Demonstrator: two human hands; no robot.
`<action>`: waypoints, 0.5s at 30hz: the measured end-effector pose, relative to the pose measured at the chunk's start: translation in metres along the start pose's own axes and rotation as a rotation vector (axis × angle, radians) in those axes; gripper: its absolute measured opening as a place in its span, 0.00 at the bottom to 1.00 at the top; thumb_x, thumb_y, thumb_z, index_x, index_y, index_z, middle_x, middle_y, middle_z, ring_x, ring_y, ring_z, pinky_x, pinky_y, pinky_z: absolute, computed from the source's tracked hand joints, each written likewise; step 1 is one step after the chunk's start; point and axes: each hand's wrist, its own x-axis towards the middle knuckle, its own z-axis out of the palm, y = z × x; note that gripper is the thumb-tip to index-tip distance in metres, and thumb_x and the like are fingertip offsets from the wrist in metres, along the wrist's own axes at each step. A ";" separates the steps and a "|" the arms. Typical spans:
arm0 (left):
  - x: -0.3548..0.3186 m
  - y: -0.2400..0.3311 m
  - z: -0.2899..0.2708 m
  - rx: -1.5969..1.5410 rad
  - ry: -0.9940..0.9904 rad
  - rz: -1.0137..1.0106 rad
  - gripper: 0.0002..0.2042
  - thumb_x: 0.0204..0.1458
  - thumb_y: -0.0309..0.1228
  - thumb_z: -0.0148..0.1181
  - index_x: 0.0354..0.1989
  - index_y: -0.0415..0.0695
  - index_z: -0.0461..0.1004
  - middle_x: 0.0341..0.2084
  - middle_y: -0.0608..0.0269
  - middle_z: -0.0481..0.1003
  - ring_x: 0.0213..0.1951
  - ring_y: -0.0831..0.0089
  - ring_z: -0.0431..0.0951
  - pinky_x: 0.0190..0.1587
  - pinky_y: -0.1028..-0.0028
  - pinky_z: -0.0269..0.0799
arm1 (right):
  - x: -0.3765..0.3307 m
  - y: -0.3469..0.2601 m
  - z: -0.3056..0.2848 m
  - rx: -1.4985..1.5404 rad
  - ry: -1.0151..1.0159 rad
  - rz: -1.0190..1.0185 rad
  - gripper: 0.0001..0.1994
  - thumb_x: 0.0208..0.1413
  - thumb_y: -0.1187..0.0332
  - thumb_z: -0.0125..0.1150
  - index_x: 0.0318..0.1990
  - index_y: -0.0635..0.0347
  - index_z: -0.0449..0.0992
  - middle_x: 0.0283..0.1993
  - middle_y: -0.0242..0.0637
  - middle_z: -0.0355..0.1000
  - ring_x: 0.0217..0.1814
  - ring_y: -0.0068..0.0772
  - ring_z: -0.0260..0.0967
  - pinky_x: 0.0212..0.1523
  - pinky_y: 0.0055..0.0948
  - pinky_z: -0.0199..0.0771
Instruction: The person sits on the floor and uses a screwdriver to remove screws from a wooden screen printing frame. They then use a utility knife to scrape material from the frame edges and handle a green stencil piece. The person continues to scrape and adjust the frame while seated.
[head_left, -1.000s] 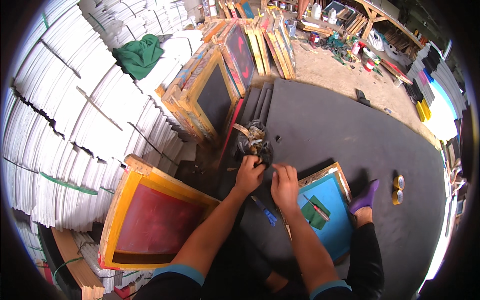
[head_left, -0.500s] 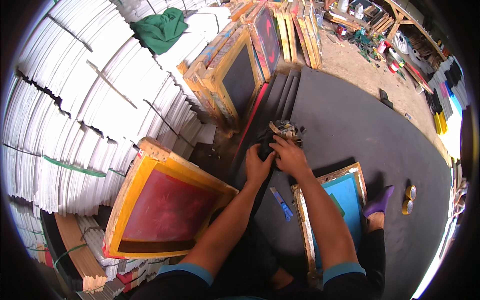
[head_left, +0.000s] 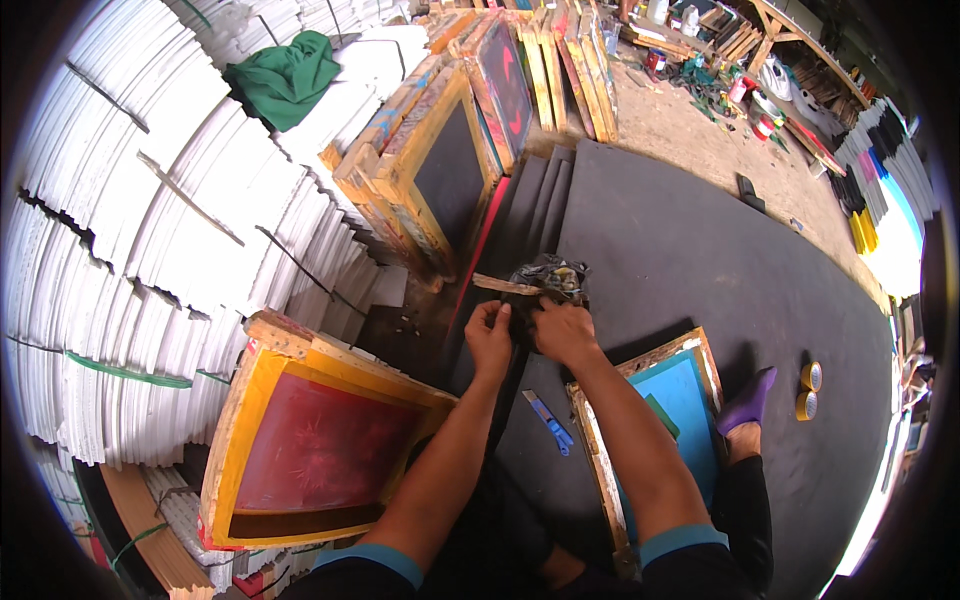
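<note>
Over the dark grey mat (head_left: 690, 240), a crumpled bundle (head_left: 552, 274) of black plastic-like scraps and tape lies just beyond my hands. A brownish strip (head_left: 508, 286) sticks out of it to the left. My left hand (head_left: 490, 342) is closed in a pinch at the bundle's near left side; what the fingertips hold is too dark to make out. Close beside it, my right hand (head_left: 564, 330) has its fingers curled down on the dark near part of the bundle. A blue utility knife (head_left: 548, 422) lies on the mat nearer to me, touched by neither hand.
By my right forearm lies a wooden-framed screen with blue mesh (head_left: 672, 382). A red-meshed, yellow-edged screen (head_left: 325, 440) leans at left, before tall white sheet stacks (head_left: 130, 250). More framed screens (head_left: 440, 180) stand behind. Two yellow tape rolls (head_left: 808, 390) sit right of my purple-socked foot (head_left: 748, 402).
The brownish strip now extends left from the bundle. My left hand has drawn slightly toward me and apart from the right. The whole view has shifted a little.
</note>
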 end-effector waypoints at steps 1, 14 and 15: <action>-0.002 0.006 0.003 -0.155 -0.033 -0.001 0.12 0.60 0.33 0.69 0.44 0.37 0.79 0.36 0.64 0.80 0.36 0.77 0.79 0.40 0.74 0.75 | 0.000 0.000 -0.011 -0.045 -0.093 0.061 0.13 0.58 0.61 0.61 0.46 0.53 0.85 0.53 0.38 0.80 0.53 0.45 0.81 0.49 0.45 0.82; 0.053 -0.036 -0.065 0.534 -0.052 -0.129 0.10 0.60 0.32 0.66 0.47 0.42 0.80 0.42 0.56 0.82 0.39 0.56 0.83 0.43 0.62 0.78 | 0.018 0.005 -0.016 0.066 0.048 0.217 0.13 0.58 0.63 0.61 0.44 0.56 0.86 0.50 0.46 0.80 0.50 0.50 0.82 0.49 0.47 0.83; 0.051 -0.050 -0.069 0.791 -0.137 -0.018 0.10 0.59 0.31 0.66 0.47 0.43 0.80 0.43 0.54 0.81 0.41 0.53 0.83 0.44 0.60 0.79 | 0.016 0.004 -0.013 0.056 0.062 0.193 0.13 0.57 0.62 0.61 0.43 0.56 0.86 0.49 0.47 0.80 0.48 0.51 0.83 0.48 0.48 0.83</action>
